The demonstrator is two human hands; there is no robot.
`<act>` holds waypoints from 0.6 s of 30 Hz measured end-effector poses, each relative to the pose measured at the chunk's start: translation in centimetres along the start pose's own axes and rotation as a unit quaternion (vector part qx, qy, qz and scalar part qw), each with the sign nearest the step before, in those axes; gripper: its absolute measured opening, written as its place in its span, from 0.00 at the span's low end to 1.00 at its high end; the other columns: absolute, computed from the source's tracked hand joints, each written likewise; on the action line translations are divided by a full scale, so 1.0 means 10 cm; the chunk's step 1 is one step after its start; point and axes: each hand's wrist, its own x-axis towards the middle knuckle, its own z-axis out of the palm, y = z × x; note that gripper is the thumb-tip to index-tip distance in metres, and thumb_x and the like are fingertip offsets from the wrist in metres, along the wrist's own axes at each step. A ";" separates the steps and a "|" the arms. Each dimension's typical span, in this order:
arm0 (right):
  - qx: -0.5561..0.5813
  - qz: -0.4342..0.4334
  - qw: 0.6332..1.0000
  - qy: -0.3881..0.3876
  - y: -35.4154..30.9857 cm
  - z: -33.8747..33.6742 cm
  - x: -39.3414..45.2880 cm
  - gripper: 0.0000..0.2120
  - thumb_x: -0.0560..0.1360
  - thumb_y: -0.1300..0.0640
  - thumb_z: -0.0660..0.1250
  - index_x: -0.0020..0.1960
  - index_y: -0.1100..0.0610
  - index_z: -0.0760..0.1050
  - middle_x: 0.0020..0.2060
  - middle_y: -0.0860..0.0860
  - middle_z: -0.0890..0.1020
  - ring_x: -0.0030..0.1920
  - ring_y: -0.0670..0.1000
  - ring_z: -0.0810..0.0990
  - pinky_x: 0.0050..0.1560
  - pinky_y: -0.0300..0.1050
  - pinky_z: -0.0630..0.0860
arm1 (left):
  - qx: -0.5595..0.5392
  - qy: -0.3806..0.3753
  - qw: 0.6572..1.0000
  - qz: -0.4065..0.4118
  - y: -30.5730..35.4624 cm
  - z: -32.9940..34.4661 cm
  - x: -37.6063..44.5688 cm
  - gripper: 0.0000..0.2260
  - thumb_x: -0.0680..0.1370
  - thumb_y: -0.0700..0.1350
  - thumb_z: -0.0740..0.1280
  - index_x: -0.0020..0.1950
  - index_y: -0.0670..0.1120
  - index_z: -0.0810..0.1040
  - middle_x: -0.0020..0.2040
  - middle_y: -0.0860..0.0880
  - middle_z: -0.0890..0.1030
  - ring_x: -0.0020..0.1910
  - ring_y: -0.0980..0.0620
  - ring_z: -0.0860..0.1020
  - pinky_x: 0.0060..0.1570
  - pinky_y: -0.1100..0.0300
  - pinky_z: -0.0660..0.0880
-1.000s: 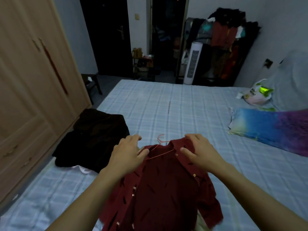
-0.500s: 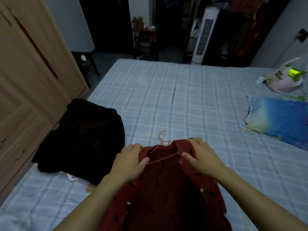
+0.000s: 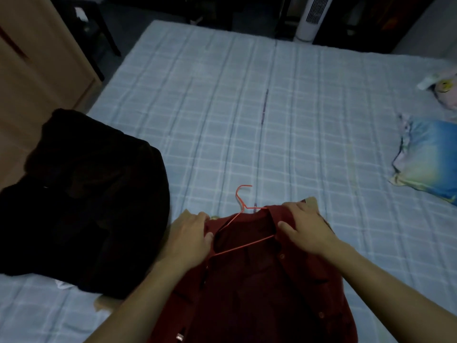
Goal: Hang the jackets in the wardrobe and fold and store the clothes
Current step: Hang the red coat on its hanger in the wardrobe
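Note:
A dark red button-up jacket (image 3: 259,288) lies open on the checked bed (image 3: 247,107) in front of me. A thin orange wire hanger (image 3: 243,206) sits inside its collar, hook pointing away from me. My left hand (image 3: 190,237) grips the left side of the collar. My right hand (image 3: 304,227) grips the right side of the collar over the hanger's arm. A heap of black clothes (image 3: 81,201) lies on the bed to the left. The wooden wardrobe (image 3: 32,70) stands along the left edge of the view.
A blue and yellow pillow (image 3: 427,157) lies at the bed's right side, with a plastic bag (image 3: 442,87) behind it. A white tower fan (image 3: 311,18) and a dark stool (image 3: 99,26) stand on the floor beyond the bed.
My view has tilted further down toward the bed. Both hands stay on the collar and have pulled it wider over the hanger's arms.

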 end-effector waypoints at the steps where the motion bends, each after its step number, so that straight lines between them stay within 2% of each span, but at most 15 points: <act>1: -0.009 0.002 1.000 -0.006 0.05 0.06 0.10 0.23 0.78 0.45 0.63 0.70 0.52 0.67 0.63 0.53 0.74 0.65 0.56 0.70 0.62 0.56 0.72 | 0.003 -0.007 1.000 0.000 -0.03 0.07 0.10 0.18 0.71 0.58 0.57 0.57 0.53 0.73 0.52 0.49 0.77 0.56 0.46 0.75 0.55 0.47 0.75; 5: -0.036 0.017 0.999 -0.032 0.29 0.36 0.40 0.21 0.78 0.49 0.61 0.70 0.52 0.67 0.64 0.53 0.74 0.62 0.57 0.73 0.61 0.57 0.73 | 0.014 -0.026 1.000 -0.006 -0.09 0.33 0.41 0.15 0.78 0.53 0.63 0.63 0.50 0.73 0.55 0.47 0.76 0.58 0.46 0.73 0.59 0.51 0.70; 8: -0.081 0.020 0.995 -0.050 0.47 0.56 0.58 0.24 0.78 0.54 0.60 0.73 0.52 0.64 0.68 0.54 0.70 0.64 0.58 0.71 0.62 0.57 0.72 | 0.036 -0.051 0.998 -0.004 -0.15 0.47 0.57 0.16 0.78 0.45 0.61 0.65 0.49 0.72 0.55 0.46 0.76 0.58 0.46 0.73 0.51 0.55 0.66; 9: -0.103 0.020 0.993 -0.053 0.52 0.61 0.63 0.26 0.78 0.56 0.60 0.75 0.52 0.62 0.70 0.56 0.68 0.67 0.59 0.69 0.66 0.57 0.69 | 0.043 -0.055 0.998 -0.001 -0.21 0.52 0.61 0.17 0.76 0.45 0.58 0.65 0.50 0.73 0.54 0.47 0.77 0.57 0.46 0.73 0.49 0.55 0.65; 11: -0.162 0.023 0.984 -0.062 0.56 0.68 0.73 0.31 0.77 0.57 0.60 0.78 0.52 0.55 0.75 0.58 0.61 0.75 0.62 0.59 0.75 0.58 0.56 | 0.071 -0.059 0.996 0.008 -0.36 0.64 0.70 0.25 0.70 0.50 0.51 0.64 0.51 0.75 0.51 0.49 0.79 0.54 0.45 0.73 0.51 0.54 0.69; 13: -0.187 0.029 0.979 -0.075 0.59 0.72 0.83 0.33 0.77 0.58 0.60 0.80 0.53 0.52 0.77 0.58 0.58 0.77 0.62 0.54 0.76 0.60 0.48 | 0.097 -0.062 0.993 0.017 -0.48 0.76 0.77 0.27 0.67 0.51 0.49 0.63 0.53 0.74 0.51 0.50 0.80 0.54 0.45 0.73 0.54 0.51 0.72; 16: -0.193 0.034 0.975 -0.106 0.63 0.75 0.94 0.31 0.77 0.56 0.61 0.78 0.54 0.56 0.71 0.56 0.69 0.73 0.59 0.64 0.74 0.58 0.56 | 0.060 -0.077 0.995 -0.009 -0.49 0.82 0.82 0.17 0.74 0.48 0.60 0.63 0.50 0.72 0.56 0.50 0.78 0.57 0.47 0.72 0.53 0.57 0.67; 18: -0.199 0.023 0.974 -0.107 0.64 0.76 0.97 0.25 0.76 0.56 0.62 0.73 0.54 0.64 0.65 0.55 0.74 0.67 0.57 0.70 0.71 0.56 0.62 | 0.024 -0.083 0.996 -0.018 -0.48 0.88 0.83 0.17 0.75 0.45 0.66 0.63 0.48 0.71 0.58 0.50 0.75 0.59 0.49 0.73 0.51 0.59 0.64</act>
